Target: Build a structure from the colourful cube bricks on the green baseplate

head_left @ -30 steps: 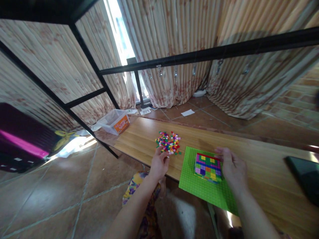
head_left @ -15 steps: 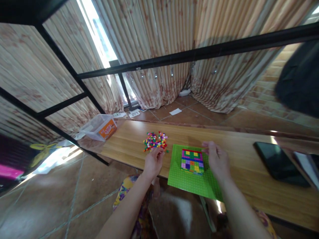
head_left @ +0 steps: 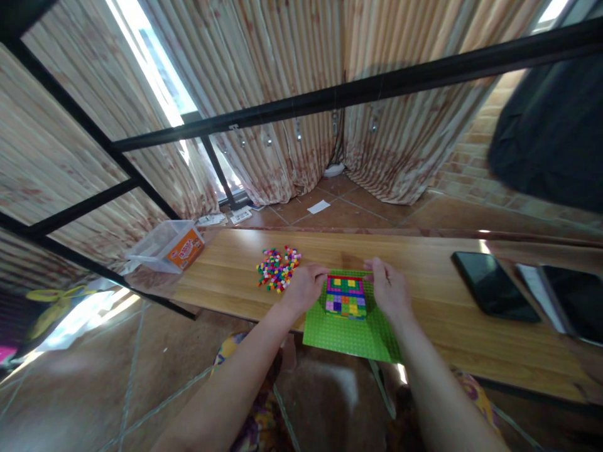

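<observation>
A block of small colored toy bricks (head_left: 346, 298) stands on a green studded baseplate (head_left: 346, 342), with a red row along its far edge. My left hand (head_left: 305, 290) is at the block's far left corner, its fingertips pinched together. Whatever lies in that pinch is too small to make out. At the far right corner, my right hand (head_left: 389, 289) has its fingers bent in toward the block. Its thumb and fingertips are close together, and I cannot tell what is between them. A pile of loose bricks (head_left: 277, 270) lies left of the baseplate.
The wooden bench (head_left: 424, 270) carries a dark phone-like device (head_left: 494, 285) and another dark device (head_left: 577, 301) on the right. A clear plastic box (head_left: 167, 245) with an orange label stands at the left end. Black metal bars (head_left: 282, 112) cross beyond the bench.
My left hand has moved right, from beside the loose bricks to the block's far left corner. My right hand stays by the block's right side. The whole view has shifted somewhat.
</observation>
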{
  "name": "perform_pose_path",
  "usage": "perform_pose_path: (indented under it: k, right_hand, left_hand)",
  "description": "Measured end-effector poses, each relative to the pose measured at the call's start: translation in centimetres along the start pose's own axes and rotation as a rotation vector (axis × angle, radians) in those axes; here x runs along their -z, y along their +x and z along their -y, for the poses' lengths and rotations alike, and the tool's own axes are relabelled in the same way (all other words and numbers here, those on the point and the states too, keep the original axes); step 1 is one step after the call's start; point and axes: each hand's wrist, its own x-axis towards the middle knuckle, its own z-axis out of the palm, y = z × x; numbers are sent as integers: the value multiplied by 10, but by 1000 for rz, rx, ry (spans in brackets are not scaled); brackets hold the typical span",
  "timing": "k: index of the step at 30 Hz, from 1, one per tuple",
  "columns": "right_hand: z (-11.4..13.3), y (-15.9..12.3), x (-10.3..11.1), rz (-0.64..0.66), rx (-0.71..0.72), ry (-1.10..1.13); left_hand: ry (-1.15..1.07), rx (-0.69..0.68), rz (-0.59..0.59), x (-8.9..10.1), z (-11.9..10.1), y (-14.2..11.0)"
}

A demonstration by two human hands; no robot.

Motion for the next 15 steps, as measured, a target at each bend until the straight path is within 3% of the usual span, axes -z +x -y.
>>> perform_pose_path:
  k: [9,15]
  right_hand:
    - [8,-2,-1,8,25,-72]
    - [9,-3,-1,17,39,-76]
  left_hand:
    - [163,-44,145,4,-2,9]
    - [171,0,159,9,-10,15]
